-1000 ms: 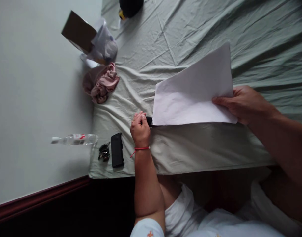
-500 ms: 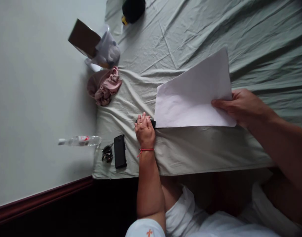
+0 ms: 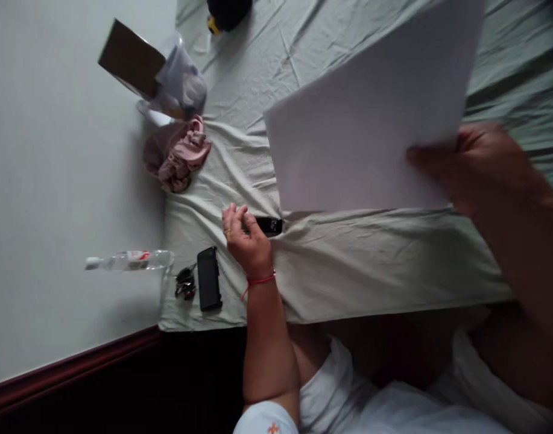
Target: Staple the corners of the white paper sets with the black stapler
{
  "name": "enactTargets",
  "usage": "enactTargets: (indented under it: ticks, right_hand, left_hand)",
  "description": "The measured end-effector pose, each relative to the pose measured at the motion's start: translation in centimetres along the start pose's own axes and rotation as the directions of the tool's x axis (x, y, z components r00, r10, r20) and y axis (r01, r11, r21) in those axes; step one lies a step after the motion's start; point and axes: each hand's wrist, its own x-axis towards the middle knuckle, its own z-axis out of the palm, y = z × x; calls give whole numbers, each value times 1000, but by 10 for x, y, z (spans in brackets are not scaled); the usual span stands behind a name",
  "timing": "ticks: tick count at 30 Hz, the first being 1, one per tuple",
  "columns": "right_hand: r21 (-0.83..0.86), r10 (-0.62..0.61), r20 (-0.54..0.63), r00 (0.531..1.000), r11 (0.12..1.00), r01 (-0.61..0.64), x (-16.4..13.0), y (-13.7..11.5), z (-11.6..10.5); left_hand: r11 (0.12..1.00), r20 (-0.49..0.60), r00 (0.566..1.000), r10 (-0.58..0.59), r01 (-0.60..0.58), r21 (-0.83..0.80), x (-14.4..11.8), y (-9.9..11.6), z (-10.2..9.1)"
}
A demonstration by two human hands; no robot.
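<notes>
"What could slip?"
"White paper [image 3: 366, 132], right of the black object [image 3: 271, 226]; my right hand [image 3: 491, 166] pinches the paper's right edge; a slack pinch could drop it; my left hand [image 3: 250, 244] (grip unclear) meets the object."

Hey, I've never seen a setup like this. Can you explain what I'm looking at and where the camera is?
Sure. There's no machine here, just a person's two bare hands. Every picture comes from one camera worn on that person's head, looking forward and down, so you see roughly what they see.

The right hand holds white paper, thumb on top, above a wrinkled pale cover. The left hand is at a small black object, partly hidden, so I can't tell whether it's gripped.

Toward the left on the cover are a black case, what look like keys and a pink cloth. A clear bottle is at the cover's left edge.
</notes>
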Motion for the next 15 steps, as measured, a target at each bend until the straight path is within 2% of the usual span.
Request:
enactTargets:
  ticks: [2,3,5,6,8,10,11,13,15]
  right_hand:
    - [68,-59,-21,998,996,61,5,3,-12]
    - [116,-91,-1,996,989,91,8,6,-17]
    - [199,-170,96,981,969,148,14,12,-26]
    - [227,-202,148,968,960,165,16,15,-30]
    - [250,-221,227,948,954,163,19,18,-33]
    - [236,-180,293,939,965,111,20,17,-33]
    - [218,-146,313,939,973,78,20,15,-33]
    - [197,-91,313,945,980,29,19,12,-30]
    - [196,-70,282,957,981,14,17,8,-28]
  left_hand:
    - [988,-100,994,34,-48,-146,-5,20,-4]
    - [966,-128,992,14,-47,-256,-7,30,-5]
    - [862,-152,982,-108,16,-507,-8,45,-6]
    - [767,-107,977,-185,75,-637,-8,50,-6]
    - [543,85,953,-292,239,-805,-4,54,-6]
    - [380,315,896,-314,422,-823,-1,52,-7]
    - [354,402,861,-312,498,-792,0,50,-8]
    - [403,494,814,-304,580,-708,-1,44,-6]
    - [507,493,816,-301,575,-643,-3,39,-3]
